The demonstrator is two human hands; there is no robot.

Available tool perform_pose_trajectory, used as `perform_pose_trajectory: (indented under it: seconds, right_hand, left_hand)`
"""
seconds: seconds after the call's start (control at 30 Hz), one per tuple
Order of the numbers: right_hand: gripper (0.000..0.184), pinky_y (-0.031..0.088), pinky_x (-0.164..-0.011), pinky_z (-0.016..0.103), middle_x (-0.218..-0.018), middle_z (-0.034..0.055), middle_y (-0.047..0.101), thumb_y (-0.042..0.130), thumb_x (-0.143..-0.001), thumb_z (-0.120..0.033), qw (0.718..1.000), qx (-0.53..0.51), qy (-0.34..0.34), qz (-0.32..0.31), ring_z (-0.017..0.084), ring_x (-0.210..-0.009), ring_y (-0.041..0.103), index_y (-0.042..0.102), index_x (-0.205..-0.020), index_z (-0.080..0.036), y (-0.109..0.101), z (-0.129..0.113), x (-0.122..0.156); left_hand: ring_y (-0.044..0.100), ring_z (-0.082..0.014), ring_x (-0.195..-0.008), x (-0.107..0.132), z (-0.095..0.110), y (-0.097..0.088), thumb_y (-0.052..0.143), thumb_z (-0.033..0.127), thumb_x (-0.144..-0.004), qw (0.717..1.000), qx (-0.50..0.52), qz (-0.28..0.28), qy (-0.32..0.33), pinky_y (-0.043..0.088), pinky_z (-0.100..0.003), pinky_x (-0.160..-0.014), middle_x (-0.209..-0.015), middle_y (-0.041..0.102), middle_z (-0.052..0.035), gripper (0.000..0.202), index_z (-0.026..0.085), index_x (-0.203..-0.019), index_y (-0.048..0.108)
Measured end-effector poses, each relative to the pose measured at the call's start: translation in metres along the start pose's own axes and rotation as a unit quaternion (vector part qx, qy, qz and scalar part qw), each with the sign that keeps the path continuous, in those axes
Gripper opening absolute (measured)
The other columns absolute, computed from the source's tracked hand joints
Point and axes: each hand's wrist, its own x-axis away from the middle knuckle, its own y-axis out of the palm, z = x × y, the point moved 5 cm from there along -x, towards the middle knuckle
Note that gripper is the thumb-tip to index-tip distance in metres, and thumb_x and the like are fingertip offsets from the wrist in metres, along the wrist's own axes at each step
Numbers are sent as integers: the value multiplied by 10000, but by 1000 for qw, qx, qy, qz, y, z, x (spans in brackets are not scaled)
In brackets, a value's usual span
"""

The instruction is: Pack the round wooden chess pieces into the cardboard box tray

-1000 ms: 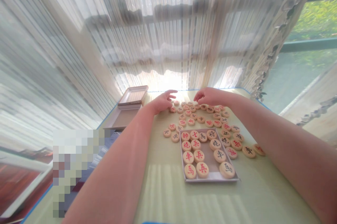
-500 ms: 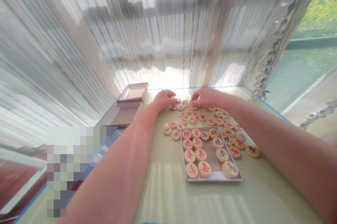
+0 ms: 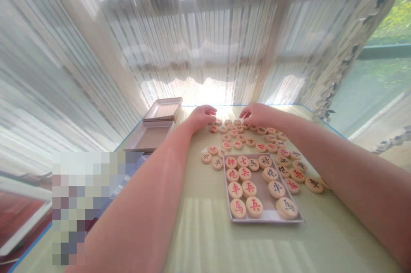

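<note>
Both hands reach to the far side of a spread of round wooden Chinese chess pieces with red or black characters. My left hand (image 3: 203, 115) has its fingers stretched out beside a red piece (image 3: 218, 122), holding nothing I can see. My right hand (image 3: 255, 114) hovers at the right with loosely bent fingers apart, near a black piece (image 3: 237, 122); no piece shows in it. Nearer to me lies a shallow box (image 3: 261, 186). Red pieces stand in two columns at its left, black ones at its right and top. My right forearm hides some loose pieces.
At the back left lie an open box lid (image 3: 163, 108) and another shallow tray (image 3: 156, 135). A blurred-out patch (image 3: 93, 204) covers the table's left side. Sheer curtains (image 3: 205, 29) hang right behind the far table edge.
My right hand has drawn slightly right and away from the pieces, uncovering some under it. My left hand has hardly moved. The whole view has shifted a little.
</note>
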Motion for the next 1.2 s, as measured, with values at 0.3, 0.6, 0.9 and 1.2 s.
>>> perform_pose_trajectory:
  seconds: [0.3,0.6,0.9,1.2]
  right_hand:
    - [373,490,-666,269,-1140,34,660,565,-725,-203,1000,11,-15,-7,180,-785,641,651,-1086,-236,6,-10,4]
    - [407,485,-761,274,-1195,71,625,506,-822,-296,998,-22,-43,46,187,-909,628,569,-1215,-209,-16,-17,28]
    - [267,446,-883,324,-1005,69,659,415,-889,-323,953,-87,-152,248,201,-988,582,622,-1031,-233,-13,-53,143]
    - [360,440,-857,309,-909,68,630,436,-886,-357,937,-94,-109,319,191,-898,576,590,-1157,-177,-4,1,148]
  left_hand:
    - [624,-196,-901,-2,-6,-1,588,167,-622,1000,3,-11,2,495,-330,-804,-1056,678,-58,363,187,-973,678]
    - [623,-175,-906,-1,-10,-5,600,116,-628,998,62,13,-7,496,-294,-768,-1097,659,-92,437,160,-1063,617]
    - [613,-184,-895,39,14,-27,626,116,-662,961,31,274,-35,494,-334,-796,-1150,572,-127,609,167,-1236,430]
    - [582,-121,-845,105,64,3,592,117,-690,962,-12,260,84,497,-247,-773,-1150,509,-90,639,193,-1284,369]
